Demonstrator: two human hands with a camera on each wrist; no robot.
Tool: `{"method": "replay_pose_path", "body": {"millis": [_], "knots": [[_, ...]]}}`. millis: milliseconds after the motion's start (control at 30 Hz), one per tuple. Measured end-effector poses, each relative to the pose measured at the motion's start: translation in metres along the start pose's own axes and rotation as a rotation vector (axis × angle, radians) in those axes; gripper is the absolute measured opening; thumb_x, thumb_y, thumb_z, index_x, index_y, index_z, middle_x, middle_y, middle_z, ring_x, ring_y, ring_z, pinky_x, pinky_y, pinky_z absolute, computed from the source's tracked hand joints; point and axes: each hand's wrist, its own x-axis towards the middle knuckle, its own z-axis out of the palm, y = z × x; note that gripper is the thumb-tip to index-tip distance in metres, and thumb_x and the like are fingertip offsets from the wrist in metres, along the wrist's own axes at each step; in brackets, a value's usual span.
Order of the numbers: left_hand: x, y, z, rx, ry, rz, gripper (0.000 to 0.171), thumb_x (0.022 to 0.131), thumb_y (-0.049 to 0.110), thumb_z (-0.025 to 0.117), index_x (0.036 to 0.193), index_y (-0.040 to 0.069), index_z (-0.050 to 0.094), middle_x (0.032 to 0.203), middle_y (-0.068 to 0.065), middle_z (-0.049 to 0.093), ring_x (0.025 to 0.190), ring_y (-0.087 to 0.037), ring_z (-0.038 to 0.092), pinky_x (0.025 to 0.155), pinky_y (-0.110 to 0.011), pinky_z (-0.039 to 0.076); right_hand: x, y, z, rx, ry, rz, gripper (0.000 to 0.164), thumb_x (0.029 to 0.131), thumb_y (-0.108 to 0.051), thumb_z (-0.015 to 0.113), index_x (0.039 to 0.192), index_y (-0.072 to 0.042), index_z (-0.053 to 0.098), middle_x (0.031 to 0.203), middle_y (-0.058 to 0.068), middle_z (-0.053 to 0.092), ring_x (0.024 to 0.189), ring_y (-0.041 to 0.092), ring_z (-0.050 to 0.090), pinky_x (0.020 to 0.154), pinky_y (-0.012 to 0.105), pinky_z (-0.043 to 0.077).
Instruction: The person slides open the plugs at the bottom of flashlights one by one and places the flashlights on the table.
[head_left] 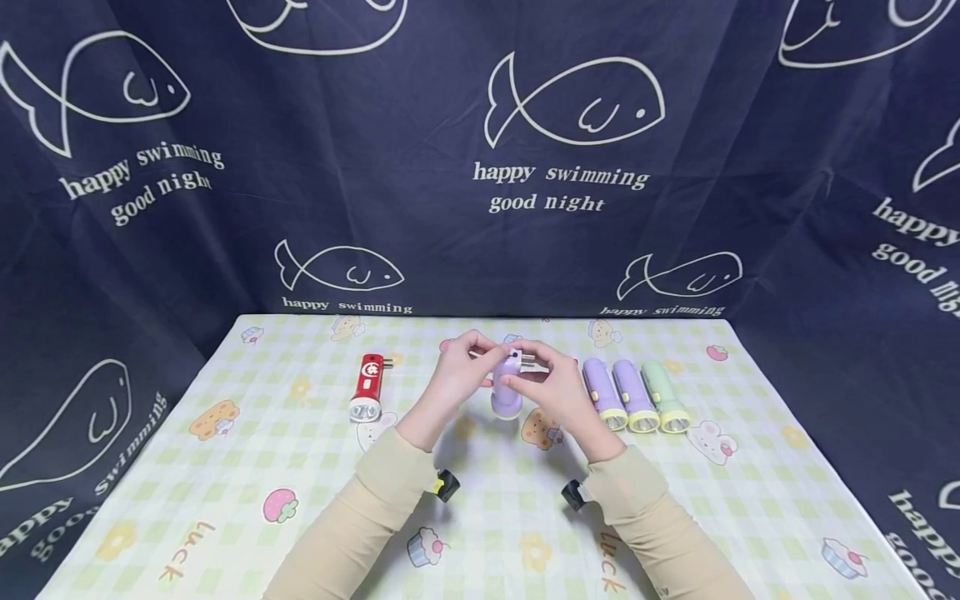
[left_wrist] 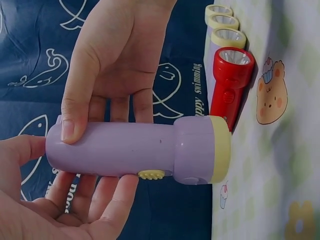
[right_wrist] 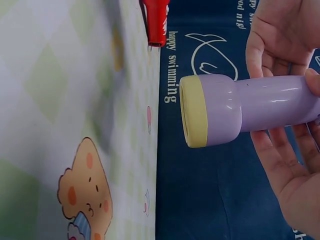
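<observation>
A purple flashlight (head_left: 506, 392) is held between both hands with its yellow-rimmed lens end downward. Metal plug prongs (head_left: 528, 360) stick out sideways near its upper end, toward the right hand. My left hand (head_left: 457, 375) holds the upper part, its thumb at the tail end. From the other side my right hand (head_left: 558, 383) grips the body; its thumb (left_wrist: 72, 127) presses on the purple barrel and its fingers reach behind. A yellow switch (left_wrist: 151, 174) shows on the barrel in the left wrist view.
Left of the hands lies a red flashlight (head_left: 369, 387), prongs out to its right. Two purple flashlights (head_left: 602, 392) and a green one (head_left: 663, 396) lie in a row at right. Another red flashlight (left_wrist: 230, 82) lies beside that row. A dark curtain (head_left: 450, 208) hangs behind the table.
</observation>
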Motion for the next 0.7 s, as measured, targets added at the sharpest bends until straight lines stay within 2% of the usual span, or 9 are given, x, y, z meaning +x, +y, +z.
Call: {"method": "replay_pose_path", "body": {"millis": [167, 267, 367, 467, 600, 700], "knots": [[-0.001, 0.002, -0.003, 0.018, -0.001, 0.018, 0.026, 0.086, 0.03, 0.067, 0.095, 0.007, 0.064, 0.092, -0.006, 0.064, 0.077, -0.012, 0.06, 0.065, -0.028, 0.055, 0.002, -0.004, -0.002, -0.012, 0.015, 0.052, 0.047, 0.077, -0.012, 0.078, 0.12, -0.006, 0.061, 0.12, 0.013, 0.063, 0.101, 0.013, 0.063, 0.082, 0.029, 0.056], [-0.002, 0.002, -0.003, 0.025, -0.012, 0.024, 0.025, 0.087, 0.03, 0.066, 0.098, 0.008, 0.065, 0.094, -0.004, 0.065, 0.08, -0.012, 0.06, 0.066, -0.025, 0.051, 0.003, -0.008, -0.003, -0.014, 0.021, 0.084, 0.046, 0.078, -0.009, 0.077, 0.121, -0.004, 0.06, 0.118, 0.015, 0.063, 0.1, 0.017, 0.063, 0.08, 0.027, 0.056], [-0.002, 0.001, -0.004, 0.014, -0.028, 0.032, 0.025, 0.089, 0.029, 0.065, 0.104, 0.009, 0.066, 0.1, -0.005, 0.066, 0.089, -0.015, 0.063, 0.074, -0.027, 0.052, 0.001, -0.023, -0.003, -0.029, 0.032, 0.104, 0.045, 0.079, -0.006, 0.075, 0.12, -0.001, 0.06, 0.116, 0.019, 0.063, 0.102, 0.025, 0.062, 0.08, 0.03, 0.056], [-0.002, -0.001, -0.004, -0.007, -0.043, 0.039, 0.027, 0.089, 0.026, 0.065, 0.111, 0.01, 0.064, 0.106, -0.005, 0.067, 0.1, -0.019, 0.063, 0.088, -0.034, 0.051, -0.001, -0.039, -0.004, -0.045, 0.046, 0.117, 0.042, 0.08, -0.006, 0.073, 0.119, 0.001, 0.059, 0.116, 0.02, 0.063, 0.104, 0.031, 0.061, 0.084, 0.034, 0.054], [-0.003, -0.006, -0.004, -0.05, -0.079, 0.087, 0.031, 0.087, 0.019, 0.067, 0.115, 0.007, 0.061, 0.111, -0.008, 0.065, 0.104, -0.022, 0.061, 0.097, -0.04, 0.046, 0.0, -0.043, -0.005, -0.034, 0.058, 0.108, 0.04, 0.081, -0.007, 0.073, 0.118, 0.001, 0.06, 0.116, 0.019, 0.063, 0.1, 0.02, 0.062, 0.089, 0.04, 0.05], [-0.004, -0.009, -0.005, -0.08, -0.113, 0.136, 0.035, 0.085, 0.015, 0.069, 0.117, 0.005, 0.058, 0.113, -0.01, 0.063, 0.104, -0.022, 0.06, 0.095, -0.038, 0.047, 0.0, -0.044, -0.006, -0.022, 0.063, 0.101, 0.039, 0.081, -0.007, 0.073, 0.117, 0.002, 0.061, 0.116, 0.018, 0.063, 0.095, 0.011, 0.061, 0.092, 0.041, 0.048]]}}
